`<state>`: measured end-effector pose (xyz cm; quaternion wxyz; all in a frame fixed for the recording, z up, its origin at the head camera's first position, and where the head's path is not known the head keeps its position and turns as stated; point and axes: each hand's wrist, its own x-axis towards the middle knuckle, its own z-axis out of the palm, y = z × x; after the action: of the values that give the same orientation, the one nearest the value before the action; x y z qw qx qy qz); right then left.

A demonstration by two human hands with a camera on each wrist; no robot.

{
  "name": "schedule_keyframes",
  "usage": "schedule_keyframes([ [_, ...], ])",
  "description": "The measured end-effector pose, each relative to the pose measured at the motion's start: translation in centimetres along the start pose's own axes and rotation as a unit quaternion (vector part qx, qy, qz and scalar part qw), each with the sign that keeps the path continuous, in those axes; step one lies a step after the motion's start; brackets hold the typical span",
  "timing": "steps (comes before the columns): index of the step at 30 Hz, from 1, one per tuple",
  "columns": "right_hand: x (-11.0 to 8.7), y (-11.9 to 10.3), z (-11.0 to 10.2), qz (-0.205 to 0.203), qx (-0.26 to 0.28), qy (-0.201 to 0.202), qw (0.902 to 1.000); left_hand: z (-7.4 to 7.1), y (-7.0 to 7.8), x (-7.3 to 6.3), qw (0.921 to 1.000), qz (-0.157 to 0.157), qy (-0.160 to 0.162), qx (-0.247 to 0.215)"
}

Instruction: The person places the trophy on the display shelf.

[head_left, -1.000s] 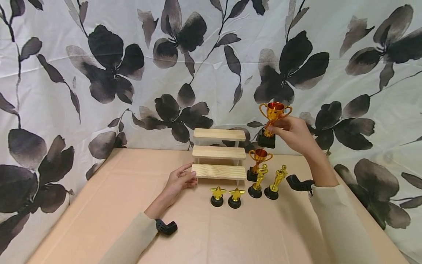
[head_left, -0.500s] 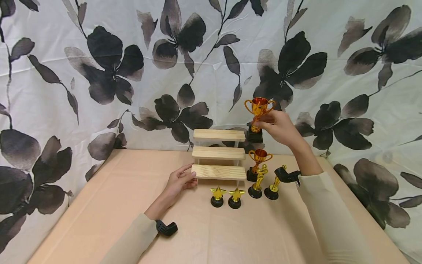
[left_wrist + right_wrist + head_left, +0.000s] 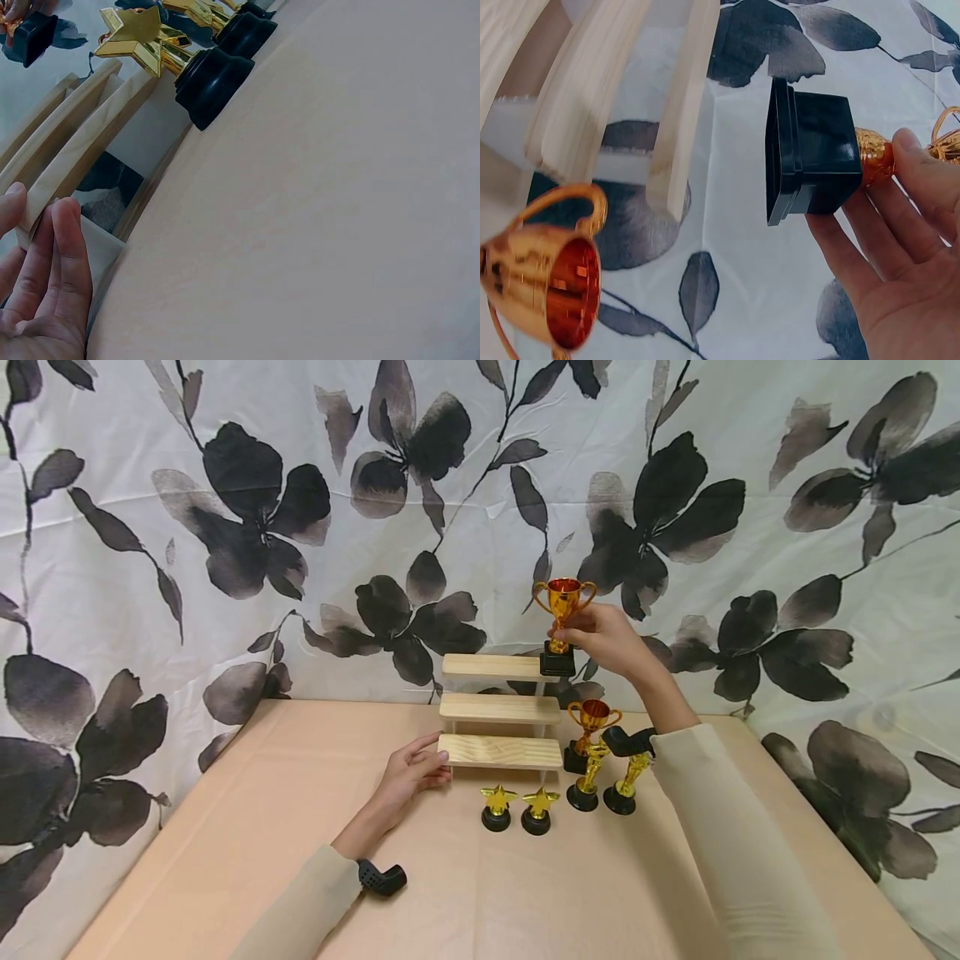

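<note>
Gold trophy cup (image 3: 564,600) is hanging upright by the right end of the top shelf (image 3: 483,666), the right hand (image 3: 603,639) pinching its stem between thumb and fingers. The left hand (image 3: 408,774) is gripping the left end of the lowest shelf (image 3: 498,750), thumb above, fingers below. The right wrist view is showing a gap between the black base (image 3: 821,154) and the top shelf, but how much base is lying over the wood I cannot tell. If the fingers are releasing too far right, the base could be overhanging and tipping, perhaps onto the second cup (image 3: 594,714) standing below. Coming in low could be knocking the shelf's end. The black wrist device (image 3: 628,742) is overlapping the gold figurines (image 3: 592,770) from above, so a sinking forearm could be toppling them.
</note>
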<state>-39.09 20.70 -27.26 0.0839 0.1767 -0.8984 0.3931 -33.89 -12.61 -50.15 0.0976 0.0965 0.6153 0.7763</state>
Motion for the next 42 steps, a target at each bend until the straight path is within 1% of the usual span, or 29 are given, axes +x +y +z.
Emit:
schedule_keyframes([
  [8, 1.1, -0.9, 1.6, 0.005, 0.003, 0.011, 0.9999, -0.1, -0.2, 0.1, 1.0, -0.002, -0.002, 0.003],
  [12, 1.8, -1.3, 2.3, 0.005, 0.008, 0.009, 0.9999, 0.0, 0.0, 0.0, 1.0, -0.002, 0.001, 0.007],
  [23, 3.4, -1.5, 4.5, -0.002, 0.035, -0.007, 0.9994, 0.0, -0.2, 0.4, 0.9999, 0.0, 0.004, 0.01],
  [32, 4.5, -1.3, 6.2, 0.018, 0.016, -0.016, 0.9996, 0.1, -0.3, 0.5, 0.9999, 0.0, 0.009, 0.009],
  [42, 5.3, -1.3, 7.7, 0.012, 0.016, -0.016, 0.9997, 0.2, -0.2, 0.5, 0.9999, 0.002, 0.015, 0.009],
])
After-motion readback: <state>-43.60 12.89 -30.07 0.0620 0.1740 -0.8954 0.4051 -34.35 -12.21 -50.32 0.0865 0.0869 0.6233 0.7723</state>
